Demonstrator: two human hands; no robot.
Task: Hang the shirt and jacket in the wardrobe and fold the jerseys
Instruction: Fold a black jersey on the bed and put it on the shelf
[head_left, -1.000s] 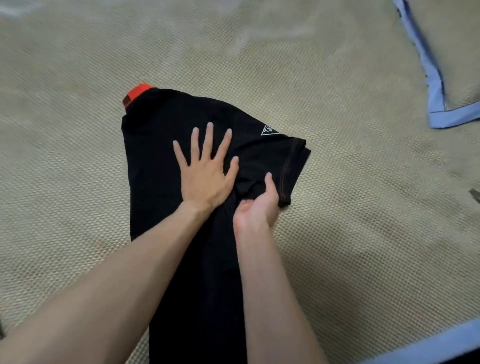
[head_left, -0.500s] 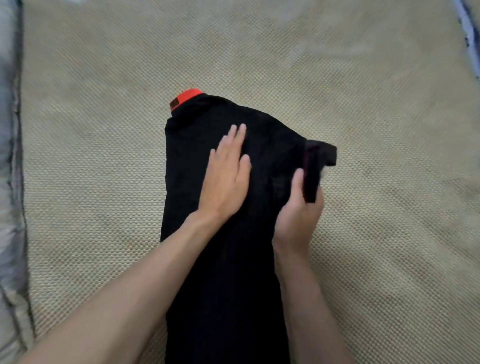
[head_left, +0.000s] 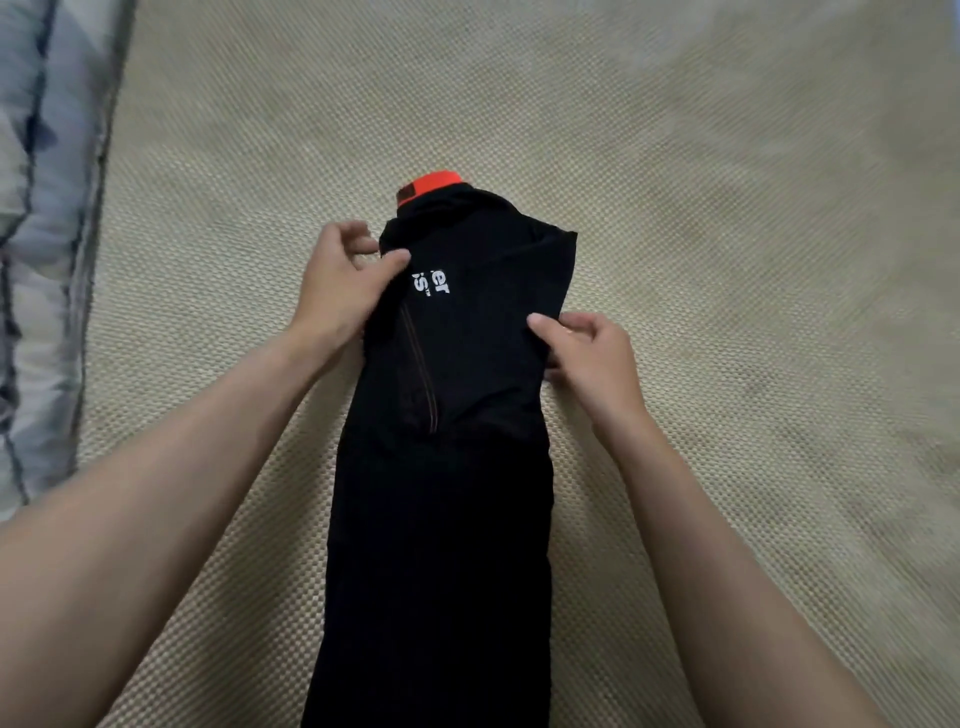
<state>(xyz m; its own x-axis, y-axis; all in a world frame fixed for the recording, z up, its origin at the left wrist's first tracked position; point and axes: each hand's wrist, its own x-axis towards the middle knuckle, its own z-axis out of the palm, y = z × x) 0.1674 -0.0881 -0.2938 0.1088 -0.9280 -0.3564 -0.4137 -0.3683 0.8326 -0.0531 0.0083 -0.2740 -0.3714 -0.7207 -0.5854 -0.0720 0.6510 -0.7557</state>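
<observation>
Because the black jersey (head_left: 447, 415) is already narrowed into a long strip, it lies flat on the woven beige mat (head_left: 727, 260) at the centre of the frame, running from the orange collar (head_left: 434, 183) at upper centre down to the lower edge. The left hand (head_left: 337, 280), left of the strip's upper end, pinches the left edge of the folded-in panel beside the white lettering (head_left: 430, 283); this grip holds the layers aligned. The right hand (head_left: 592, 358), at the strip's right edge slightly lower, has thumb and fingers closed on the fabric there, apparently to keep the side fold straight and tight. Both sleeves appear tucked inward, so the likely step in hand is squaring the edges before a lengthwise fold. A grey patterned cloth (head_left: 41, 208) lies along the left edge of the frame, well apart from the jersey.
</observation>
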